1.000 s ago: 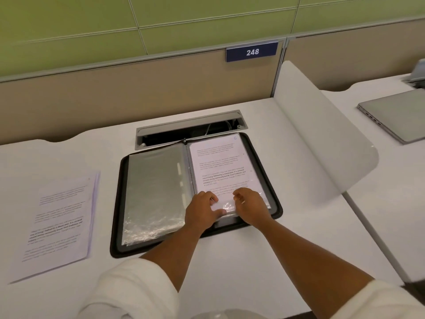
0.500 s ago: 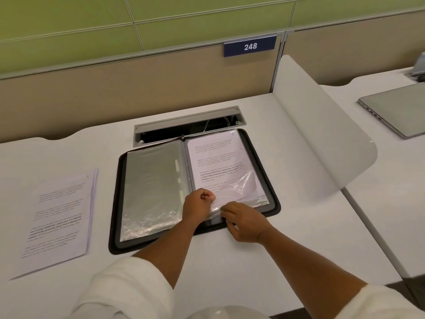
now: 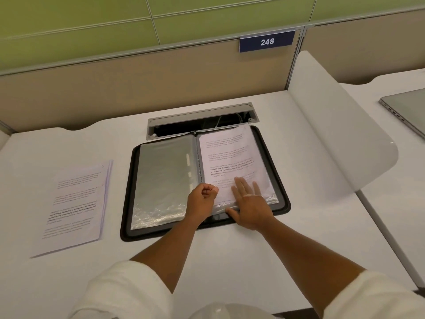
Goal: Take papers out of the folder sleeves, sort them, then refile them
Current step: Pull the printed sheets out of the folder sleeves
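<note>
My left hand [image 3: 202, 199] is curled into a loose fist at the lower edge of the right-hand page, thumb and fingers pinching the edge of the clear sleeve [image 3: 266, 200] just beside the spine; I cannot tell whether the paper is caught in the pinch as well. My right hand [image 3: 249, 203] lies flat with its fingers spread and straight, and they look to be slipped inside the sleeve over the printed sheet [image 3: 232, 162], since a film of plastic shines across the knuckles. The thumb rests on the lower rim of the folder.

The sheet sits on the right half of the open black folder [image 3: 128, 203], which lies flat on the white surface [image 3: 218, 256] in front of me. The left half shows empty, crinkled clear sleeves [image 3: 163, 180].

Well apart to the left on the surface lies a stack of printed papers [image 3: 76, 203], slightly fanned at its right edge. Behind the folder is an open grey cable tray [image 3: 200, 116]. A frosted divider panel [image 3: 340, 139] stands to the right, and beyond it is the corner of a closed laptop [image 3: 407, 109]. A blue plate reading 248 [image 3: 266, 41] is fixed to the beige partition behind.
</note>
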`<state>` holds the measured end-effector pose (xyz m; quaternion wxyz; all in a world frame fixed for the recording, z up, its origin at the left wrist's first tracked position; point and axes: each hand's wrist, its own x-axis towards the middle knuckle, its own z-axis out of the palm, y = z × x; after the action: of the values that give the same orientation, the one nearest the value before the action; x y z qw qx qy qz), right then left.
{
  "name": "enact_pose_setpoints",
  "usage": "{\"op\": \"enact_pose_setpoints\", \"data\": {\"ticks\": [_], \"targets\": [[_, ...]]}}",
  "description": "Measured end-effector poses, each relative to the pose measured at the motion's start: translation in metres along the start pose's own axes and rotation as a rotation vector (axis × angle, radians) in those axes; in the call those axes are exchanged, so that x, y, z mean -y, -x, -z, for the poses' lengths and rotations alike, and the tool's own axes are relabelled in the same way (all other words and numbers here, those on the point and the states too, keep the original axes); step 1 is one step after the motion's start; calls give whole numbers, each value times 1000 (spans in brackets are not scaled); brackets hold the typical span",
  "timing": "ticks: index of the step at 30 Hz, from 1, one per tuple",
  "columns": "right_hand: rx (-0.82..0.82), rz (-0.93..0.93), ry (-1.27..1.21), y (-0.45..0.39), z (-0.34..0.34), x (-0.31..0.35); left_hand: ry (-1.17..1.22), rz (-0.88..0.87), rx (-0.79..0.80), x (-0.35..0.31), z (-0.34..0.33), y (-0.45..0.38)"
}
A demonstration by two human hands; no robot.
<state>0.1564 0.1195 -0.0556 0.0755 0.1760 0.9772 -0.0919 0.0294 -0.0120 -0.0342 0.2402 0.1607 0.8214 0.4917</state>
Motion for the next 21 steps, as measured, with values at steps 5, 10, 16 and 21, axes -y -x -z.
{"op": "enact_pose_setpoints", "data": {"ticks": [5, 10, 16, 21], "targets": [[137, -57, -2, 3, -1, -1, -65, 48, -29, 6, 7, 4], [-47, -28, -35, 14, -15, -4, -122, 77, -22, 13, 12, 4], [-253, 76, 138, 21, -24, -10, -129, 98, -6, 13, 13, 10], [-341, 139, 134, 14, -19, -10, -194, 130, -15, 13, 13, 18]]}}
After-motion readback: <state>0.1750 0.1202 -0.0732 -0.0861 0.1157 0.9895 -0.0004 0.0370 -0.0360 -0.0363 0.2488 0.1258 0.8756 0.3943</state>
